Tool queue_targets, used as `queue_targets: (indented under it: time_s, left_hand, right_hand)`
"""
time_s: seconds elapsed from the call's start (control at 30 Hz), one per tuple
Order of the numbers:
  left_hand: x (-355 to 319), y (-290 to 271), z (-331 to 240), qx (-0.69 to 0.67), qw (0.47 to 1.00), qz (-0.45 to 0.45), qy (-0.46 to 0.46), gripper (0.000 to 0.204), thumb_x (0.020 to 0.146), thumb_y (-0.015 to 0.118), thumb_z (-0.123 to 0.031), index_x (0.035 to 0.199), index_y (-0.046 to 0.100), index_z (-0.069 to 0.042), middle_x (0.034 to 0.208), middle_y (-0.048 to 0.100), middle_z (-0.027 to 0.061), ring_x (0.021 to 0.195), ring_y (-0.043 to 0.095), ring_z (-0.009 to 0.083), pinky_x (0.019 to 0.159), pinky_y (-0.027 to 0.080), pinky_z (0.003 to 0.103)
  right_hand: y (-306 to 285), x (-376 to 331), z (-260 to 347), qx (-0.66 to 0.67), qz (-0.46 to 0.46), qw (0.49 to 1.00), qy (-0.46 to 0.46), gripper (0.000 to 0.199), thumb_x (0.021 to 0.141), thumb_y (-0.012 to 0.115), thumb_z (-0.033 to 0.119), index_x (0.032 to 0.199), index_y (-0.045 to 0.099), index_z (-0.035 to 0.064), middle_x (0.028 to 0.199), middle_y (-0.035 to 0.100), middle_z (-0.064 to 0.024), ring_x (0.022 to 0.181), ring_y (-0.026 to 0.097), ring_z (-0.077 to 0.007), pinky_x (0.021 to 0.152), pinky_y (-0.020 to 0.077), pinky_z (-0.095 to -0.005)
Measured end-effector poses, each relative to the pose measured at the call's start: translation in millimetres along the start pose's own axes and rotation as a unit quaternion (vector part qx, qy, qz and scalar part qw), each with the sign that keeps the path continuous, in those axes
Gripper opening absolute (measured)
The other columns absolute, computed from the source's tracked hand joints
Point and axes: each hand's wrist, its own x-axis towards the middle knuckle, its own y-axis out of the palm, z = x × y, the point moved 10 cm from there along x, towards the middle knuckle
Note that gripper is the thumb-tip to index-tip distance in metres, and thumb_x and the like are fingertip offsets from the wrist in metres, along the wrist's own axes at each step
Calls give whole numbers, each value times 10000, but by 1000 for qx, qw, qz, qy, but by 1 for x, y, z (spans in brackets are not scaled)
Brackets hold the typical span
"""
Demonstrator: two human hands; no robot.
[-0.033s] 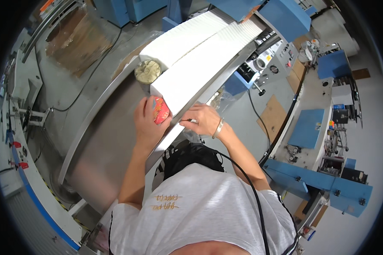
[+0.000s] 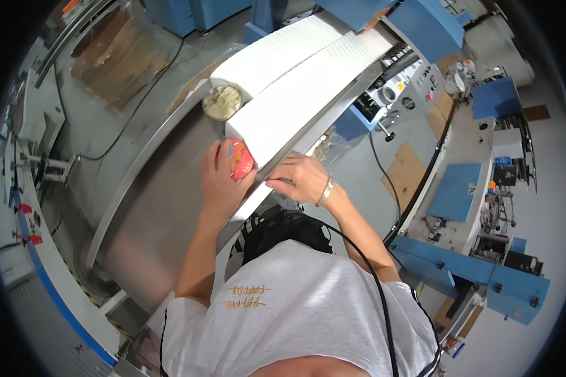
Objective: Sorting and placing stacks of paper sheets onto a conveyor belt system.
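Two long rows of white sheets, like folded paper, lie on a metal table (image 2: 151, 207): the near row (image 2: 277, 113) and the far row (image 2: 277, 53). My left hand (image 2: 223, 182) is closed around a red block with coloured print (image 2: 241, 159), which touches the left end of the near row. A round, yellowish-topped object (image 2: 222, 103) stands at the left end of the far row. My right hand (image 2: 302, 179), with a bracelet on its wrist, is at the table's front metal rim. Its thumb and curled forefinger come together; what they hold, if anything, is hidden.
A blue machine with a control panel (image 2: 415, 88) stands beyond the table's right end. A black cable (image 2: 374, 286) runs over my right side. At far right is a bench with a blue panel (image 2: 456, 191). Flattened cardboard (image 2: 113, 63) lies on the floor at upper left.
The whole view has shifted slightly. My hands, the red block and the white rows keep their places relative to one another.
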Motion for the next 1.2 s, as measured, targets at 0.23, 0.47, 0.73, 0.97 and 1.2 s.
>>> queue_targets:
  time_s: [0.23,0.47,0.73,0.97,1.2]
  left_hand:
    - [0,1,2,2,1000,27,-2,919,664,802,-209,1419,303,-45,1420,283,238,1232,359,434,1032,341,492]
    - [-5,-8,9,-38,997,62,-8,940,662,813,-198,1428,288,-53,1423,297,242,1276,338,430,1052,325,493]
    - [-22,-7,10,-112,993,-15,28,924,659,827,-189,1406,308,-26,1397,363,222,1269,381,405,1049,350,457]
    - [-2,-5,-2,-39,999,-3,30,916,656,821,-264,1391,324,-35,1340,385,245,1209,414,415,992,384,465]
    - [-4,-11,11,-50,997,-37,52,727,672,760,-198,1311,443,-56,1203,459,214,1095,498,397,902,442,460]
  right_hand:
    - [10,-8,37,33,-27,999,-26,120,783,703,174,864,678,90,839,672,-68,755,629,-263,651,517,-352]
    - [-7,-5,58,-31,-135,985,-100,146,747,724,132,879,683,88,856,639,-38,856,614,-235,730,497,-341]
    - [-4,10,65,-149,-174,967,-112,278,744,721,221,1009,669,153,1259,541,-70,1187,479,-302,929,403,-418]
    - [-10,12,35,-215,-177,958,-62,294,753,674,154,1046,676,163,1321,500,-106,1248,422,-341,991,357,-463]
    - [-6,12,31,-220,-172,958,-62,303,752,662,143,1054,667,162,1328,492,-112,1247,421,-342,986,361,-459]
